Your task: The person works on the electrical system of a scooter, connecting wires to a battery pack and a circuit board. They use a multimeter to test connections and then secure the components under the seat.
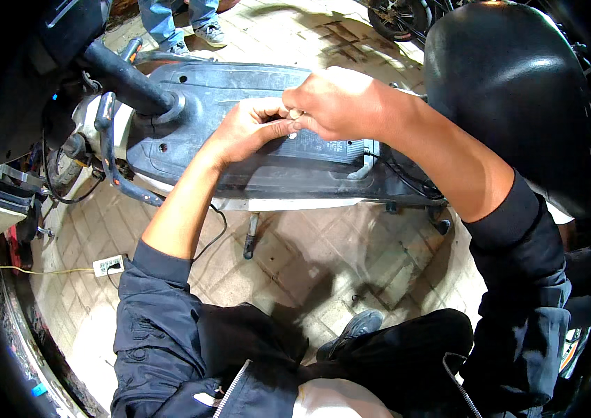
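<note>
Over the dark footboard (274, 177) of a scooter, my two hands meet at the fingertips. A small pale thing (295, 113) shows between them, too little of it visible to name. My left hand (245, 131) comes in from the left with its thumb and fingers pinched at that thing. From the right, my right hand (341, 104) bends down with closed fingers on the same spot, and its fingertips are partly hidden. Just below the hands, a small white spot shows against the footboard. A grey L-shaped handle (364, 167) lies on the footboard, right of the hands.
The scooter's steering column (125, 80) rises at the left, its black seat (518, 97) at the right. A kickstand (251, 237) points down to the paving. At lower left lies a white power strip (107, 266) with a yellow cord. Another person's jeans-clad legs (160, 21) stand beyond.
</note>
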The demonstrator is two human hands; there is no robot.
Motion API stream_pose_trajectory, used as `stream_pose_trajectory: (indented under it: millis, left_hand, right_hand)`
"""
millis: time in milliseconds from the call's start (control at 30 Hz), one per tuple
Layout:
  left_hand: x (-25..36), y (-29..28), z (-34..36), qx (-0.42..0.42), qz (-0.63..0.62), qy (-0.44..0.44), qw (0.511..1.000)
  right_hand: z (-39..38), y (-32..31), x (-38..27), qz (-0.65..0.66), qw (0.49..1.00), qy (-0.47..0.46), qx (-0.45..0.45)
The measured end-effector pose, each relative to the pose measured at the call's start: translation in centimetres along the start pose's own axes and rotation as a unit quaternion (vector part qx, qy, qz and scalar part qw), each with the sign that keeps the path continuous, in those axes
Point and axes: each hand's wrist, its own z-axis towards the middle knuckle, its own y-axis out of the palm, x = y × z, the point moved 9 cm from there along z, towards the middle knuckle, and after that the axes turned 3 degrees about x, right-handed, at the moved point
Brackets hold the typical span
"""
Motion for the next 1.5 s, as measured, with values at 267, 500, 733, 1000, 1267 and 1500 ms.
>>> stream_pose_trajectory:
  millis: [267,500,733,1000,1267,1500]
  left_hand:
    - [0.2,0.2,0.0,0.008,0.001,0.019,1.000]
    - [0.6,0.7,0.1,-0.002,-0.022,0.019,1.000]
    - [0.2,0.2,0.0,-0.017,0.039,0.004,0.999]
    - [1.6,0.6,-0.1,-0.014,0.083,0.031,0.996]
    - [-0.1,0.3,0.1,-0.008,0.050,0.007,0.999]
    - [0.6,0.4,0.1,-0.011,0.097,0.032,0.995]
  right_hand:
    - [0.4,0.4,0.7,-0.058,0.988,0.137,-0.042]
    - [0.3,-0.2,-0.4,-0.008,0.998,-0.066,0.009]
    - [0.7,0.6,-0.6,-0.121,0.993,0.019,0.002]
    - [0.6,-0.1,-1.0,-0.029,0.998,-0.056,0.025]
    - [0.6,0.5,0.5,-0.056,0.992,0.108,-0.041]
    - [0.6,0.6,0.9,0.017,0.998,0.060,-0.010]
